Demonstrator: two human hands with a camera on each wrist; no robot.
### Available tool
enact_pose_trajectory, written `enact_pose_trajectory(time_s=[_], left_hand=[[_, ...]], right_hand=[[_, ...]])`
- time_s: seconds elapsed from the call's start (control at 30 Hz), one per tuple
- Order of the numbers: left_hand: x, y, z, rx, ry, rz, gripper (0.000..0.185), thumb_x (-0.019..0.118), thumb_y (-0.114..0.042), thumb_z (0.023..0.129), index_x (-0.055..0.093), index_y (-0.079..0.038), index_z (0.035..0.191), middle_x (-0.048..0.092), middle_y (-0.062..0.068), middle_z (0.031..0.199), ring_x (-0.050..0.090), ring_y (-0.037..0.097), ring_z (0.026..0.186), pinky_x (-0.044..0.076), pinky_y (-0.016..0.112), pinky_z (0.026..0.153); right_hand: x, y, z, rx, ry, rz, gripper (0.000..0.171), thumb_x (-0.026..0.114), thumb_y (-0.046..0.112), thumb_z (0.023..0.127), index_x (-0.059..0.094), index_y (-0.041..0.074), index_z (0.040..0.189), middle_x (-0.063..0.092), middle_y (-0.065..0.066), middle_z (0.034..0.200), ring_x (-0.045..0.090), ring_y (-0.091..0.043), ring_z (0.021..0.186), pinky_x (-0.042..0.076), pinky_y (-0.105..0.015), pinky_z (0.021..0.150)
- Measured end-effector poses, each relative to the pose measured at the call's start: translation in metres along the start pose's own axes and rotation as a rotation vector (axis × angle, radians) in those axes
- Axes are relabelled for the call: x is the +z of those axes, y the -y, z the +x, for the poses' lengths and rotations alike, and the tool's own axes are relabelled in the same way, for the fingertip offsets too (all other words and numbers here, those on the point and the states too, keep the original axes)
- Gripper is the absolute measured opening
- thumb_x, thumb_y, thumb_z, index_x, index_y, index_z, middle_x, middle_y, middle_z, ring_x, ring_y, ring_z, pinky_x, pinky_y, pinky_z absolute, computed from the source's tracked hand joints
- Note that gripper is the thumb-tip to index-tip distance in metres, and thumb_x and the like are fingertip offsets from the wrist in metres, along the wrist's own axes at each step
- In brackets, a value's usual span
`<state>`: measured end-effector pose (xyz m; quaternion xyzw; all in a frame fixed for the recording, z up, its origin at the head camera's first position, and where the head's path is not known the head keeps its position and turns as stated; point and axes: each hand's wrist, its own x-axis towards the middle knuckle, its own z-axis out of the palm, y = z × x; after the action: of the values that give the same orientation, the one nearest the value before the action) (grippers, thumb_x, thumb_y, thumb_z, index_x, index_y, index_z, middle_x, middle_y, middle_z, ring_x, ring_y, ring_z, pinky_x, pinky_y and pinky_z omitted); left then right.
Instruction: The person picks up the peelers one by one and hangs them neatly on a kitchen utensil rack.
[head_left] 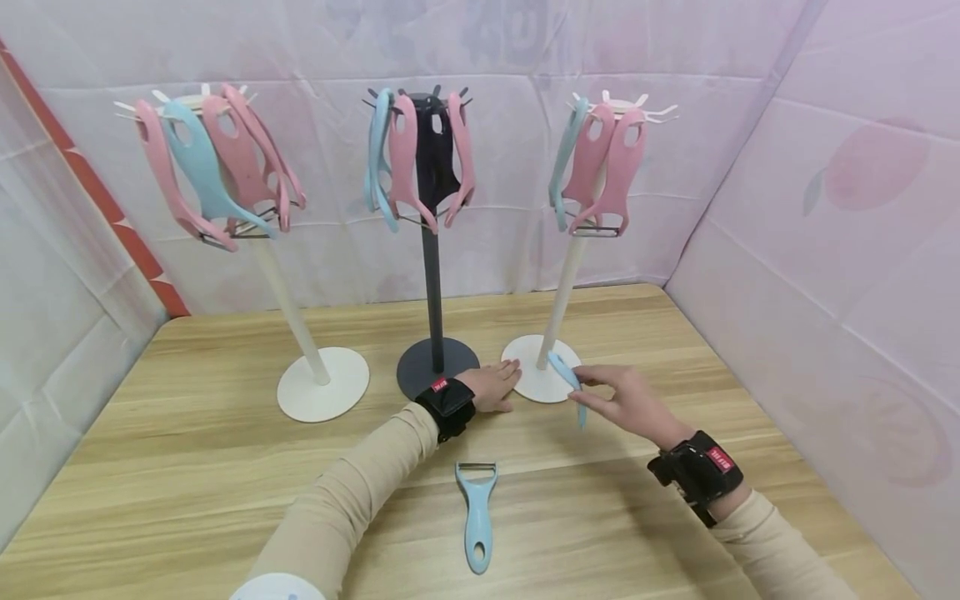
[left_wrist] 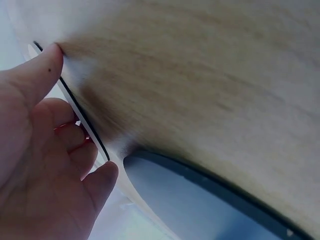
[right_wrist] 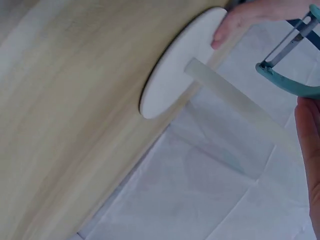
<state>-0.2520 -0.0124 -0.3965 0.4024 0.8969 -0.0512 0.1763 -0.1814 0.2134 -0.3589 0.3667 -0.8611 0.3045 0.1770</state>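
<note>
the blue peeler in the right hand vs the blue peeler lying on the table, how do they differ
The held peeler is lifted off the wood and pinched by the right hand, beside the white stand's base; the table peeler lies flat and untouched, nearer the person.
The held peeler shows edge-on and slanted; the table peeler faces up, blade end pointing away, its hanging hole visible.
Both are light blue with a metal blade.

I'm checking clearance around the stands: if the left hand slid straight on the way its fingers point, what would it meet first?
Probably the white stand's round base; the left hand already has fingertips at its edge.
</note>
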Motion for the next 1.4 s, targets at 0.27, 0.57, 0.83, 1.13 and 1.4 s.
enact_pose_trajectory(time_s=[0.27, 0.57, 0.83, 1.13, 1.4], left_hand=[[-0.002, -0.002, 0.0, -0.018, 0.003, 0.0, 0.064, 0.047, -0.034, 0.095, 0.02, -0.005, 0.144, 0.013, 0.009, 0.151, 0.011, 0.017, 0.137, 0.017, 0.028, 0.108], [0.001, -0.005, 0.001, -0.02, 0.016, -0.006, 0.064, 0.047, -0.034, 0.095, 0.02, -0.005, 0.145, 0.012, 0.009, 0.151, 0.011, 0.017, 0.137, 0.015, 0.025, 0.108], [0.005, -0.003, 0.007, -0.043, 0.016, -0.005, 0.064, 0.046, -0.035, 0.095, 0.019, -0.006, 0.145, 0.011, 0.008, 0.151, 0.01, 0.016, 0.138, 0.014, 0.024, 0.108], [-0.003, -0.005, -0.001, -0.035, 0.007, -0.005, 0.063, 0.046, -0.034, 0.095, 0.02, -0.004, 0.144, 0.013, 0.009, 0.151, 0.012, 0.018, 0.137, 0.016, 0.025, 0.108], [-0.003, -0.006, -0.003, -0.025, 0.002, -0.002, 0.062, 0.045, -0.033, 0.095, 0.02, -0.004, 0.144, 0.012, 0.01, 0.151, 0.012, 0.019, 0.137, 0.015, 0.025, 0.108]], right_hand=[[-0.017, 0.01, 0.015, 0.064, -0.283, 0.107, 0.032, 0.071, -0.016, 0.064, 0.065, -0.009, 0.094, 0.067, -0.017, 0.079, 0.063, -0.005, 0.074, 0.051, -0.02, 0.07], [-0.036, 0.025, 0.048, 0.129, -0.69, 0.238, 0.019, 0.064, -0.017, 0.072, 0.061, -0.016, 0.09, 0.068, -0.004, 0.083, 0.062, -0.002, 0.071, 0.05, -0.016, 0.068], [-0.074, 0.048, 0.098, 0.213, -0.943, 0.162, 0.016, 0.067, -0.001, 0.077, 0.065, -0.008, 0.091, 0.063, 0.009, 0.078, 0.059, -0.008, 0.07, 0.05, -0.019, 0.069], [-0.103, 0.041, 0.135, 0.315, -0.986, 0.08, 0.019, 0.07, 0.017, 0.078, 0.068, 0.004, 0.091, 0.065, 0.002, 0.077, 0.059, -0.008, 0.069, 0.049, -0.017, 0.067], [-0.106, 0.039, 0.144, 0.358, -0.938, 0.042, 0.021, 0.07, 0.019, 0.077, 0.068, 0.003, 0.092, 0.062, 0.008, 0.077, 0.059, -0.004, 0.069, 0.047, -0.013, 0.064]])
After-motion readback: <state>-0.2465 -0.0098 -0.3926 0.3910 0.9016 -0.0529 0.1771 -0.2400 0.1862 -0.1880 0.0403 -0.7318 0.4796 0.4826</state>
